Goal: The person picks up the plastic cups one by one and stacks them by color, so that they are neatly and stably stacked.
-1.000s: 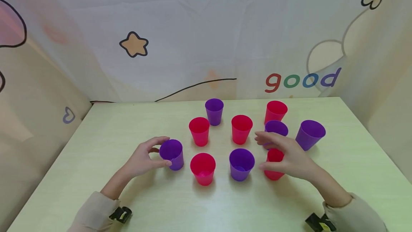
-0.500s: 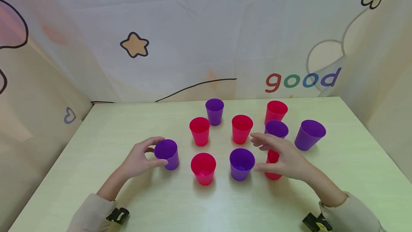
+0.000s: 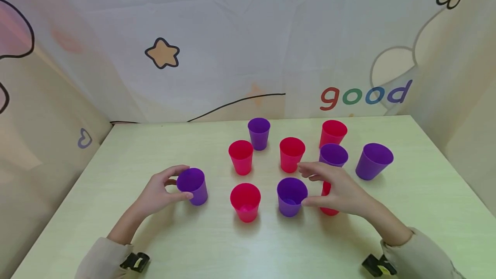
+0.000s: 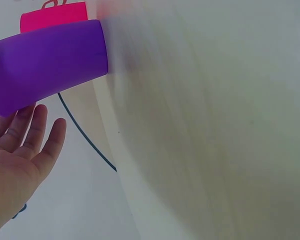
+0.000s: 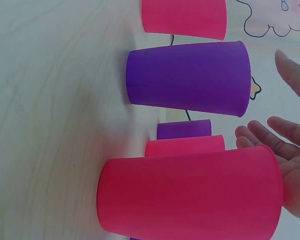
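At the left of the head view my left hand point(image 3: 156, 190) holds a purple cup point(image 3: 195, 190) by its sides near the rim, thumb in front and fingers behind. The left wrist view shows that purple cup point(image 4: 50, 65) close up against the fingers. My right hand point(image 3: 341, 186), its fingers spread apart from the thumb, hovers beside another purple cup point(image 3: 289, 206). In the right wrist view a gap shows between the right hand point(image 5: 290, 155) and that purple cup point(image 5: 187, 77). Partly behind the right hand stands a red cup point(image 3: 329, 211).
A red cup point(image 3: 246, 206) stands between the two purple ones. Behind are a red cup point(image 3: 242, 160), another red cup point(image 3: 290, 158) and a purple cup point(image 3: 258, 134). At the right stand a red cup point(image 3: 332, 132), a purple cup point(image 3: 333, 156) and a tilted-looking purple cup point(image 3: 372, 165).
My left hand has moved left along with its purple cup, away from the red cup. My right hand has shifted left towards the front purple cup. The other cups stay put.
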The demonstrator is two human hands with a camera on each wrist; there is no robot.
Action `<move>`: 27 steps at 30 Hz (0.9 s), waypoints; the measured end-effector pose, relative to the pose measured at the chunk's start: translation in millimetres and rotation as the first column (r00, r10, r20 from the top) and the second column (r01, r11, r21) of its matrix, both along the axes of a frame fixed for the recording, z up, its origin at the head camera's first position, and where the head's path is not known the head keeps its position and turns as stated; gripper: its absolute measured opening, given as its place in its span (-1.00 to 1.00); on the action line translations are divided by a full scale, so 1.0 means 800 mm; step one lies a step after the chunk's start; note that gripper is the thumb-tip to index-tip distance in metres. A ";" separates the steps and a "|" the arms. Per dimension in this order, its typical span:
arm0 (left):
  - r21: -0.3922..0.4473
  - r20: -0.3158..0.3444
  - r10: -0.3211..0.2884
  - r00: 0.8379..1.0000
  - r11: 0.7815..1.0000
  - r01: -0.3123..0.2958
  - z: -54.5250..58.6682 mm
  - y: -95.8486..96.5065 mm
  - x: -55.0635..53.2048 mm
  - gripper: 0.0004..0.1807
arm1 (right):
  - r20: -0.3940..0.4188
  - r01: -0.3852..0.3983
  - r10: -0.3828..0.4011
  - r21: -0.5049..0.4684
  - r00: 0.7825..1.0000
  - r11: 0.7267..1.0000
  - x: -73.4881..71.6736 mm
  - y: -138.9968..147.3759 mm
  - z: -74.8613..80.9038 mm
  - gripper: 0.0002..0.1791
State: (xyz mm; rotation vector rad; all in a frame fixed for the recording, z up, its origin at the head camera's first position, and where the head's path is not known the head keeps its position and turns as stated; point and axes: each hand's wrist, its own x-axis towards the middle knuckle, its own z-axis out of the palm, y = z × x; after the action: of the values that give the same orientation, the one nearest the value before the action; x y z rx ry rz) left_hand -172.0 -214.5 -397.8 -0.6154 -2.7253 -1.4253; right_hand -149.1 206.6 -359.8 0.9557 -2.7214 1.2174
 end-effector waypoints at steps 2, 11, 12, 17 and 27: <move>0.006 0.009 0.000 1.000 1.000 0.000 0.001 0.000 0.001 -0.32 | 0.005 -0.003 0.003 0.008 1.000 1.000 -0.001 -0.001 -0.001 -0.25; 0.034 0.024 -0.012 1.000 0.999 0.011 0.000 -0.003 0.002 -0.33 | 0.013 -0.008 0.007 0.035 1.000 0.999 -0.003 -0.007 -0.005 -0.23; 0.033 0.026 -0.012 1.000 0.999 0.011 0.000 -0.003 0.002 -0.33 | 0.012 -0.010 0.009 0.039 1.000 0.999 -0.003 -0.008 -0.005 -0.23; 0.040 0.033 -0.009 0.999 0.999 0.008 0.001 -0.002 0.003 -0.31 | 0.010 -0.012 0.011 0.110 1.000 0.994 -0.004 -0.014 -0.003 -0.20; 0.065 0.056 -0.012 0.998 0.998 0.008 -0.001 -0.002 0.002 -0.35 | 0.034 -0.018 0.010 0.243 0.999 0.970 -0.005 -0.024 -0.004 -0.19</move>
State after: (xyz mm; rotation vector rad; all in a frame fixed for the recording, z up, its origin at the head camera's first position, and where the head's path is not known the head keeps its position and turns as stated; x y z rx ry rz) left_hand -170.7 -216.2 -398.4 -0.5959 -2.7096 -1.5494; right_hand -152.8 187.4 -362.7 0.9847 -2.9447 0.9222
